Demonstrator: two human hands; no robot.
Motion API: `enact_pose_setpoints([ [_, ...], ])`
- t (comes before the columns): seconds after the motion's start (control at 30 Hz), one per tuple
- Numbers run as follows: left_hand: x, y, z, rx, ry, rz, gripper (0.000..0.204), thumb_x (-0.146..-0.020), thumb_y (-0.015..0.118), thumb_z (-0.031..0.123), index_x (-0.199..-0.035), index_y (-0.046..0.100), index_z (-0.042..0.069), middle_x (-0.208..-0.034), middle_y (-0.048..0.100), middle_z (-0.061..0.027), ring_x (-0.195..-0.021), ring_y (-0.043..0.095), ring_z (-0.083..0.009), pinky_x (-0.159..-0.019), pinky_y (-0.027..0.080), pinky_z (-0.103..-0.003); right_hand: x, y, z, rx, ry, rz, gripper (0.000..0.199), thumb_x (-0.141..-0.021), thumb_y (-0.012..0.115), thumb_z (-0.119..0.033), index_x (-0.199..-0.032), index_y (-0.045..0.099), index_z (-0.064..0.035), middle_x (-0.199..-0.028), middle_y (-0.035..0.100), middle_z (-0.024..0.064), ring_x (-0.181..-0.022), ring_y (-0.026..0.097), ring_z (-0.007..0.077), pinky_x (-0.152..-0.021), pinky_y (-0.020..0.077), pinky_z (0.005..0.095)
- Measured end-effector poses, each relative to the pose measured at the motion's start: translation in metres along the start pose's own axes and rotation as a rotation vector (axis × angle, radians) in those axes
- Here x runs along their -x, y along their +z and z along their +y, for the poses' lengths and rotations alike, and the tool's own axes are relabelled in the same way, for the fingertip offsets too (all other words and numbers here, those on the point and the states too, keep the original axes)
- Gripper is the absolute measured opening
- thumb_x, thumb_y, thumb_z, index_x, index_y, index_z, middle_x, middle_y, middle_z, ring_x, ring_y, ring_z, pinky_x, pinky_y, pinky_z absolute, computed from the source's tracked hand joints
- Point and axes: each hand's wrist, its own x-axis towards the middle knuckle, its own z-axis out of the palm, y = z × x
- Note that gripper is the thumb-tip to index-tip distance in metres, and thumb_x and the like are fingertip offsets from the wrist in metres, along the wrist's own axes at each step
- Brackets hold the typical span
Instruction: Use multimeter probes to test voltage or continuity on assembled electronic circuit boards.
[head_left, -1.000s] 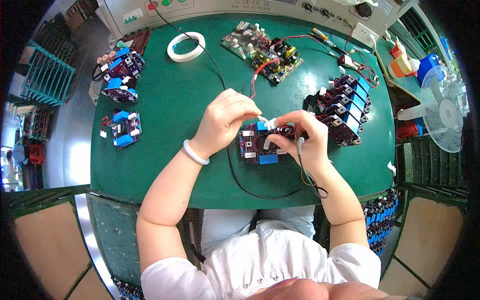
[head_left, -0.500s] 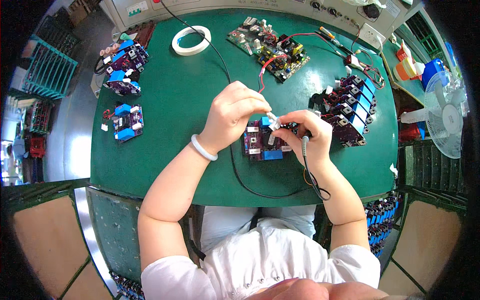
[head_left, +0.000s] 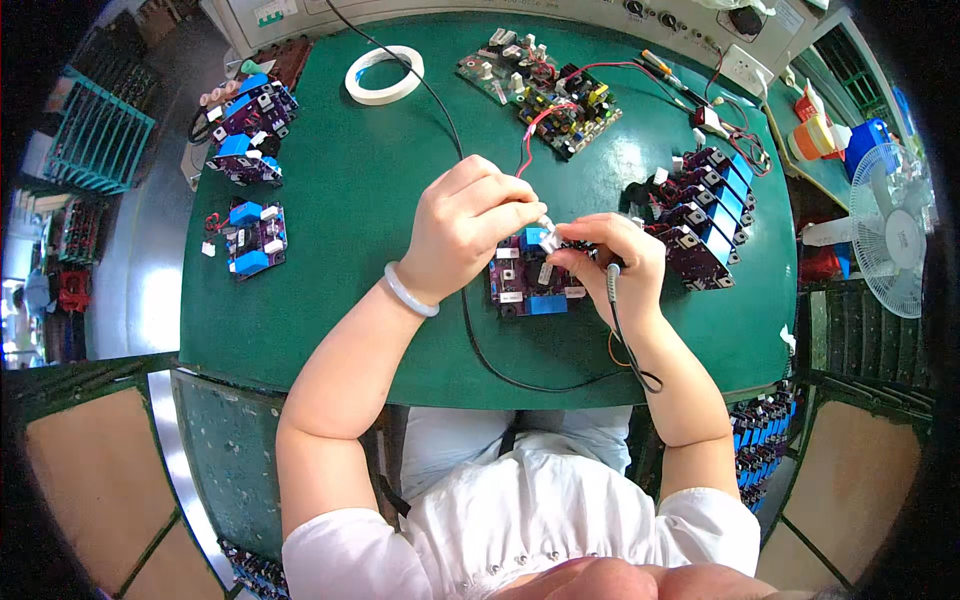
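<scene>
My left hand [head_left: 468, 222] is closed in a pinch on a small white connector plug [head_left: 544, 224], from which red and black wires appear to lead. My right hand [head_left: 622, 262] pinches a second white connector [head_left: 550, 242] against it. Whether the two are fully joined is hidden by the fingers. Under my hands lies a purple circuit board [head_left: 508, 285] with blue and white blocks, partly covered by my right hand. A black cable with a grey ribbed end [head_left: 613, 282] passes through my right hand; its tip is hidden in the palm.
Another board with yellow parts [head_left: 570, 115] lies at the back, wired with red leads. Several purple boards [head_left: 705, 220] stand in a row at right; more [head_left: 250, 135] sit at left, near a single board [head_left: 257, 240]. A tape roll [head_left: 385, 76] lies behind. A fan [head_left: 900, 235] stands right.
Both hands stay together over the board with the connectors pinched. My left fingers have shifted and curled slightly; the view has moved a little.
</scene>
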Motion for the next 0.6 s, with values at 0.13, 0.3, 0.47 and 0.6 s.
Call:
enact_pose_setpoints([
  [0.13,-0.003,0.000,0.003,-0.058,0.038,-0.014,0.022,-0.065,0.069,0.002,-0.086,0.072,0.006,-0.086,0.068,-0.0045,-0.077,0.061,-0.0227,-0.064,0.051,-0.034,0.000,-0.002,-0.003,-0.005,0.081,-0.029,0.027,-0.067,0.086,-0.005,-0.091,0.073,-0.0040,-0.087,0.071,0.0101,-0.076,0.070,0.0205,-0.065,0.0556,0.0288],
  [0.3,-0.003,0.001,0.004,-0.072,0.043,-0.047,0.021,-0.064,0.069,0.002,-0.085,0.071,0.006,-0.084,0.067,-0.0046,-0.078,0.062,-0.0228,-0.064,0.052,-0.034,0.000,0.000,0.002,-0.048,0.066,-0.025,0.025,-0.067,0.085,-0.002,-0.089,0.073,-0.0032,-0.087,0.071,0.0105,-0.076,0.070,0.0210,-0.065,0.0555,0.0287],
  [0.47,-0.002,0.007,0.004,-0.039,-0.008,-0.076,0.018,-0.066,0.068,0.000,-0.083,0.070,0.006,-0.082,0.067,-0.0046,-0.079,0.063,-0.0234,-0.066,0.053,-0.034,0.000,0.001,0.010,-0.058,0.058,-0.028,0.025,-0.067,0.084,-0.002,-0.089,0.072,-0.0029,-0.086,0.071,0.0109,-0.076,0.070,0.0217,-0.067,0.0554,0.0299],
  [0.6,0.003,0.009,-0.002,0.026,-0.012,-0.075,0.019,-0.069,0.068,-0.001,-0.086,0.071,0.005,-0.087,0.068,-0.0051,-0.078,0.063,-0.0232,-0.067,0.053,-0.034,-0.003,-0.007,0.004,-0.022,0.181,-0.102,0.028,-0.066,0.086,-0.006,-0.090,0.072,-0.0036,-0.085,0.071,0.0109,-0.078,0.071,0.0230,-0.069,0.0556,0.0308],
])
